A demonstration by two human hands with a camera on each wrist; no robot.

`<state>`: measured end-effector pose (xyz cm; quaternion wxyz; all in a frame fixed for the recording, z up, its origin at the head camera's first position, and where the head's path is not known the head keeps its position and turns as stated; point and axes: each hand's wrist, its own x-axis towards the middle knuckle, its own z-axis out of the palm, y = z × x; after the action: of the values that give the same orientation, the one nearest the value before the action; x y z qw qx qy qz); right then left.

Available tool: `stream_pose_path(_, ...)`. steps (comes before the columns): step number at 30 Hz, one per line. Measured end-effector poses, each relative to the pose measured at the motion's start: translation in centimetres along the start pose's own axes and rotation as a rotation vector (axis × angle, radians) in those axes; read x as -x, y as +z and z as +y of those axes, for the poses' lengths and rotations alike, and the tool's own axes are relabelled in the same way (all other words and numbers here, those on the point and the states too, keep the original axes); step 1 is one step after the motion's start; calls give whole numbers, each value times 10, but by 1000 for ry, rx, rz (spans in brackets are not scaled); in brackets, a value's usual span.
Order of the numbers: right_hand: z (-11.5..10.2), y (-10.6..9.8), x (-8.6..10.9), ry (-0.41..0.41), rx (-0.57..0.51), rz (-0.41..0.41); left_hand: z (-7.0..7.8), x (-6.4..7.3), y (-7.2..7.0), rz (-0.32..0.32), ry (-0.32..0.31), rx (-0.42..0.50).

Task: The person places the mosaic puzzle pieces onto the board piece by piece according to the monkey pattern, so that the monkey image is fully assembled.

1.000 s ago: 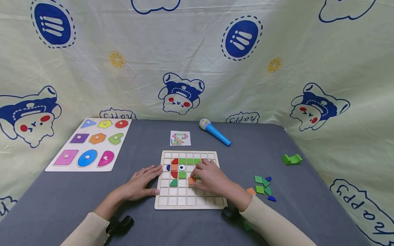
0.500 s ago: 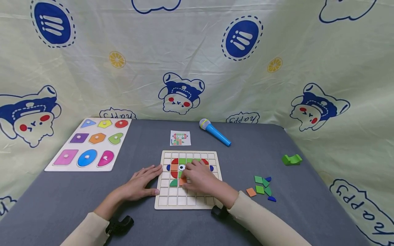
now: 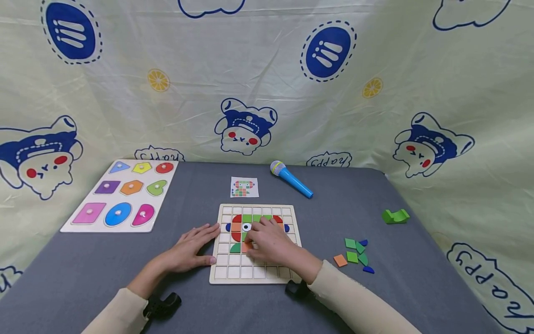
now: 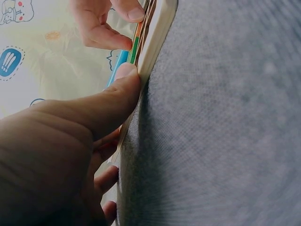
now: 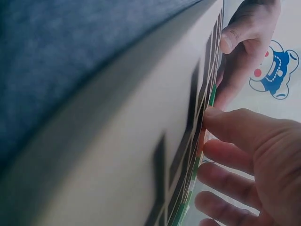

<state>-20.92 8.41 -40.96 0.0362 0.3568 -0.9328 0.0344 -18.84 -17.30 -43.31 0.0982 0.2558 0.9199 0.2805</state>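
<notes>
A wooden grid board (image 3: 231,274) lies on the grey table, partly filled with red, green, orange and blue tiles and a round eye piece (image 3: 246,227). My right hand (image 3: 273,242) bends over the board's middle, thumb and fingertips on an orange square tile (image 3: 244,247) in a grid cell. Right of a green curved tile (image 3: 235,248), that orange tile is partly covered by the fingers. My left hand (image 3: 189,250) rests along the board's left edge with its fingers extended; in the left wrist view the thumb (image 4: 117,96) touches the board's rim (image 4: 157,40).
Loose green, blue and orange tiles (image 3: 352,257) lie to the right. Behind the board are a small pattern card (image 3: 244,187) and a blue toy microphone (image 3: 295,182). A shape puzzle board (image 3: 89,227) lies at the back left, a green curved block (image 3: 395,216) at the far right.
My right hand moved left across the board with the orange square tile, which now sits beside the green curved tile. Over the last half second it barely moved. My left hand stayed put.
</notes>
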Motion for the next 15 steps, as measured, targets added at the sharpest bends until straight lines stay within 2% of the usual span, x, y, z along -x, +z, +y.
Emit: stream_pose_path(15, 7, 1, 6, 13, -45, 48, 0, 0, 0, -1, 9, 1)
